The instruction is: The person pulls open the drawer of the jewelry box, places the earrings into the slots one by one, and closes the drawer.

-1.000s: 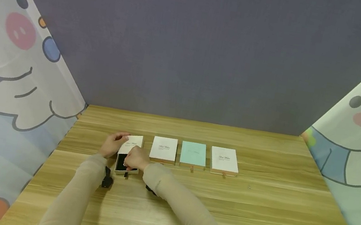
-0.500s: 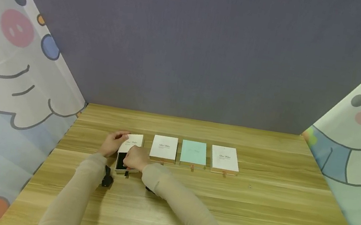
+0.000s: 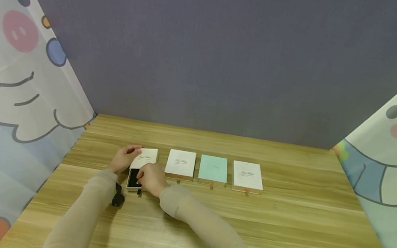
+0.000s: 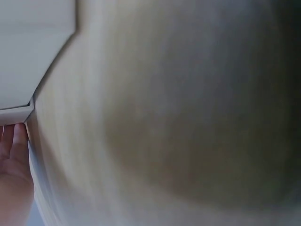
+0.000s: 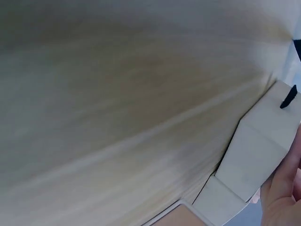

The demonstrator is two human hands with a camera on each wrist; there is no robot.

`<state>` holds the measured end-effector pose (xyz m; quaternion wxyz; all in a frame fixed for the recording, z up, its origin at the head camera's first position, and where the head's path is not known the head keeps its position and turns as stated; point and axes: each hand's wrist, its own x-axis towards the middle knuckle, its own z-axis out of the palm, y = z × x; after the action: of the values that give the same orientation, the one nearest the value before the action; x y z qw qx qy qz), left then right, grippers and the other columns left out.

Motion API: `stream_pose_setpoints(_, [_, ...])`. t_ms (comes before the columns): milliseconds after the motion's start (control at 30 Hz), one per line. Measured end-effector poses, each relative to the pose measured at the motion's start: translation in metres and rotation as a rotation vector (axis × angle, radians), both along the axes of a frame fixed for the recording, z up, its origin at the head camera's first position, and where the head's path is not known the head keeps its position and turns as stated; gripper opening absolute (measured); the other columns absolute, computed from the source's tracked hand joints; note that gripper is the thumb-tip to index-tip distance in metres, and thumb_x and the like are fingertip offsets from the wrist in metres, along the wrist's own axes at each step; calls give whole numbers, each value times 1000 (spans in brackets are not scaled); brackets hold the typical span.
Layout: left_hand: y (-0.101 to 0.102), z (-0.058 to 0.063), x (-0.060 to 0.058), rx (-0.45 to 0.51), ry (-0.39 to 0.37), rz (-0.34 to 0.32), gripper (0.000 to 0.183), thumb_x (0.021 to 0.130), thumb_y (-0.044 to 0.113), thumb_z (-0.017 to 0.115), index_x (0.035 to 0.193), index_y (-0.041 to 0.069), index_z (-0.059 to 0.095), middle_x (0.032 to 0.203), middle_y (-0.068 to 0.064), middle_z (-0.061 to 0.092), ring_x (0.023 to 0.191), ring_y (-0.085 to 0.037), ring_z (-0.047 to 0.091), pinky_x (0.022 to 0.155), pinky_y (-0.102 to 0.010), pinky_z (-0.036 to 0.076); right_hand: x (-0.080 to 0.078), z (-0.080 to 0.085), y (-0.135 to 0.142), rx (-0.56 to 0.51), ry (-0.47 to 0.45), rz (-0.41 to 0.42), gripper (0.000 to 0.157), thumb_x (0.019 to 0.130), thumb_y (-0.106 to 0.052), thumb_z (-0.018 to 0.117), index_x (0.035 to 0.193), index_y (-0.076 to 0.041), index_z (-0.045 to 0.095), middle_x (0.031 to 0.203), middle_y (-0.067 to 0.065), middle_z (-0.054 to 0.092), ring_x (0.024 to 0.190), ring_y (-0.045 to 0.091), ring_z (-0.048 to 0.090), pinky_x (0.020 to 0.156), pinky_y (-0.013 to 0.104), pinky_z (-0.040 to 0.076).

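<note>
At the left of the row, a white gift box (image 3: 145,157) with dark lettering stands with its drawer (image 3: 133,178) pulled out toward me, showing a black lining. My left hand (image 3: 124,159) grips the far left corner of its cover, thumb on top; in the left wrist view, fingers (image 4: 19,143) press against its end. Over the drawer, my right hand (image 3: 152,178) has its thumb and fingers bent together. A small shiny thing (image 3: 139,182) shows at those fingertips, too tiny to identify. The right wrist view shows the drawer's side (image 5: 254,146) beside that hand.
To the right stand a white box (image 3: 180,163), a mint green box (image 3: 213,168) and another white box (image 3: 247,175), each with a small pull tab at its front. A tiny glinting speck (image 3: 274,206) lies on the wooden table (image 3: 304,240). A grey panel (image 3: 224,58) rises behind.
My right hand has turned and its wrist has shifted slightly right, with its fingers still over the drawer. The left hand and the boxes keep their places.
</note>
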<state>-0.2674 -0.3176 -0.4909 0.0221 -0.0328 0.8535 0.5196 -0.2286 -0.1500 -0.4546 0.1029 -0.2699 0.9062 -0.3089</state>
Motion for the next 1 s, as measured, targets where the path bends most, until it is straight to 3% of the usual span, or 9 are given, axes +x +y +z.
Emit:
stream_pose_setpoints(333, [4, 2, -3, 4, 2, 3, 40, 96, 29, 48, 125, 3, 54, 119, -20, 56, 85, -11, 52, 70, -19, 46, -3, -2, 7, 11, 119, 18, 4, 77, -14, 73, 72, -13, 73, 67, -8, 68, 51, -4, 54, 58, 8, 43])
stream_pose_setpoints(433, [4, 1, -3, -2, 6, 1, 40, 96, 29, 48, 125, 3, 55, 118, -20, 56, 83, -9, 52, 68, -18, 46, -3, -3, 9, -5, 110, 29, 4, 77, -14, 72, 73, -13, 73, 68, -8, 69, 54, -3, 55, 59, 8, 43])
stream_pose_setpoints(533, [4, 0, -1, 6, 10, -6, 39, 96, 28, 48, 124, 1, 55, 117, -21, 56, 81, -9, 52, 67, -19, 46, -2, -5, 12, -59, 46, 51, 4, 78, -15, 72, 76, -11, 73, 71, -6, 69, 57, -3, 56, 58, 8, 43])
stream_pose_setpoints(767, [-1, -5, 0, -16, 6, -27, 44, 96, 33, 47, 127, 3, 53, 122, -20, 54, 103, -23, 52, 85, -31, 45, -2, -3, 26, -308, -277, 85, 11, 81, -11, 70, 88, -3, 72, 82, 3, 71, 63, 2, 61, 57, 13, 50])
stream_pose_setpoints(867, [-4, -6, 0, -4, -2, -43, 47, 96, 35, 46, 129, 3, 51, 126, -21, 52, 112, -30, 49, 93, -40, 42, 2, 3, 36, -304, -317, 101, 13, 82, -12, 69, 92, -6, 72, 85, 0, 70, 68, 0, 60, 61, 14, 50])
stream_pose_setpoints(1000, [-5, -5, -1, -7, -3, -38, 49, 95, 39, 46, 129, 5, 51, 127, -21, 51, 115, -32, 48, 96, -43, 41, 10, 15, 54, -285, -339, 143, 14, 83, -14, 68, 95, -7, 71, 86, -2, 70, 71, 0, 60, 64, 15, 50])
